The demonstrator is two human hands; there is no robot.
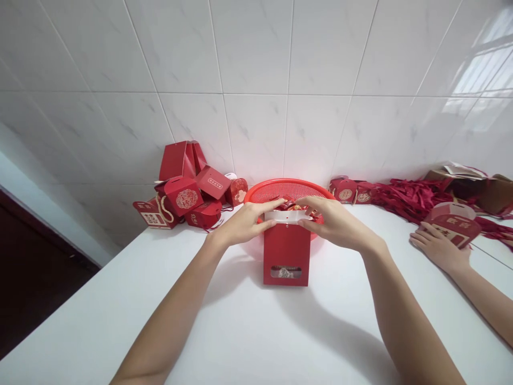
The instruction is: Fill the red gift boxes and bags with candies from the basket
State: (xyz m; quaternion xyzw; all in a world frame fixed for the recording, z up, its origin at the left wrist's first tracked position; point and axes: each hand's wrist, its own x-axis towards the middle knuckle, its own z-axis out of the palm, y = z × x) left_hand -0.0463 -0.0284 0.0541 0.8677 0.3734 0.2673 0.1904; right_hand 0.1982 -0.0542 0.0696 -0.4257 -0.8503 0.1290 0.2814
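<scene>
A tall red paper gift box [286, 246] stands upright on the white table, its small front window showing something printed inside. White inner paper shows at its top edge. My left hand [250, 218] pinches the top left corner between thumb and fingers. At the top right corner, my right hand [331, 220] grips the box the same way. Just behind the box is a red plastic basket [288, 184] with red-wrapped sweets [285, 204] in it, partly hidden by my hands.
Several red gift boxes [184, 193] are piled at the left by the tiled wall. Small boxes [343, 190], dark red ribbons [409, 199] and an open carton [481, 187] line the right back. Another person's hand [441, 247] holds a red box [452, 224] at right.
</scene>
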